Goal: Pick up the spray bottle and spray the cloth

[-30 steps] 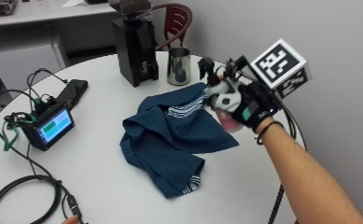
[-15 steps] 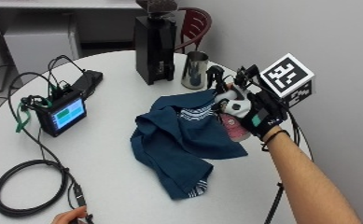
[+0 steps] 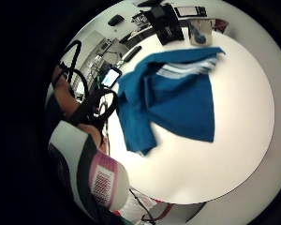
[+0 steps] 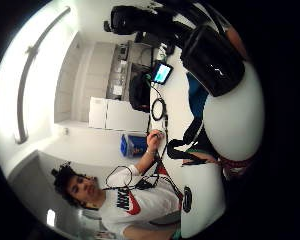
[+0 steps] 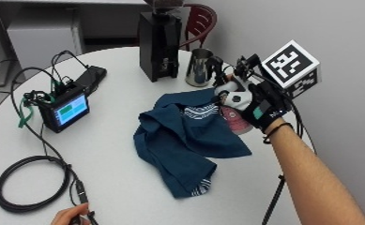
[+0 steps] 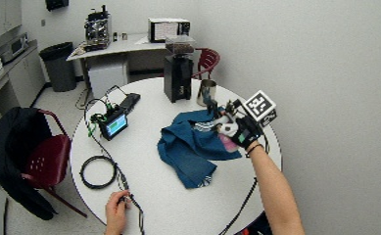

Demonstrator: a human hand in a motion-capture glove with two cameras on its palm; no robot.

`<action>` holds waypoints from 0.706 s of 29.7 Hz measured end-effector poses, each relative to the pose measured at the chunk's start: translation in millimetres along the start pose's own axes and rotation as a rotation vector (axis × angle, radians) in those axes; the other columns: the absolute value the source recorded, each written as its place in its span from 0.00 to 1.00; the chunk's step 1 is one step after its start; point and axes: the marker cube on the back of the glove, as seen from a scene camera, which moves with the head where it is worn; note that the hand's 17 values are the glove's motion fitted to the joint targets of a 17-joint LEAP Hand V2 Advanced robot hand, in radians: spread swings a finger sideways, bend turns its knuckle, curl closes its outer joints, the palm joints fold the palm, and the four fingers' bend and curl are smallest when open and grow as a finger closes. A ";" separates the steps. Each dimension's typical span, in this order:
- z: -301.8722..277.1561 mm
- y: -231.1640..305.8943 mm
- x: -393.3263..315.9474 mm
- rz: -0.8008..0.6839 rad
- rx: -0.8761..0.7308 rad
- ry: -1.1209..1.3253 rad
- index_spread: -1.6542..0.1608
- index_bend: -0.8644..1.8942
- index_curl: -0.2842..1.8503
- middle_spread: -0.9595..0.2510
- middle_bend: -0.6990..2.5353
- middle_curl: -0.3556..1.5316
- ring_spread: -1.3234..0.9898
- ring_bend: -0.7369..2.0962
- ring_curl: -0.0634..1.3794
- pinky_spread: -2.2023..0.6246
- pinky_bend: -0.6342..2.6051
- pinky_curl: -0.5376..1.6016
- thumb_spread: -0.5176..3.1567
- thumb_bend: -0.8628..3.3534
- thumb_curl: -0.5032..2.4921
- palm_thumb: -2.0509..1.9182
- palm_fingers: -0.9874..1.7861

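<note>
In the outside view my gloved right hand (image 5: 264, 107) grips a spray bottle (image 5: 234, 121) with a white head and a pink body, held above the table. The bottle's head points toward the blue cloth (image 5: 185, 138), which lies crumpled in the middle of the round white table (image 5: 119, 159). The bottle hangs over the cloth's right edge. In the little finger side palm view the bottle's white, pink-labelled body (image 3: 103, 183) is close by, with the cloth (image 3: 178, 101) spread below. The thumb side palm view is largely filled by the bottle (image 4: 232, 125). The wide view shows the hand (image 6: 244, 133) beside the cloth (image 6: 187, 147).
A black grinder (image 5: 160, 44) and a metal cup (image 5: 199, 68) stand behind the cloth. A small screen device (image 5: 63, 110) with cables sits at the left, and a coiled black cable (image 5: 29, 185) lies at the front left. A bare hand (image 5: 70, 218) touches a cable at the table's front edge.
The outside camera has shifted. My hand still holds the bottle at the cloth's right edge, and I see no clear move of either.
</note>
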 end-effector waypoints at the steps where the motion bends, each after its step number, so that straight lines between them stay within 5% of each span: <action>1: -0.3 0.6 -1.4 -0.004 0.004 0.010 0.81 0.34 0.22 0.73 0.35 0.46 0.51 0.51 0.37 0.72 0.38 0.43 0.27 0.20 0.40 0.76 0.77; 10: 51.8 27.3 66.1 0.129 -0.097 0.003 0.81 0.34 0.22 0.73 0.35 0.46 0.51 0.51 0.37 0.72 0.38 0.43 0.27 0.20 0.40 0.76 0.77; 21: 18.8 2.2 -24.7 -0.082 0.121 -0.111 0.80 0.34 0.22 0.74 0.35 0.46 0.51 0.51 0.36 0.73 0.37 0.43 0.28 0.20 0.41 0.76 0.75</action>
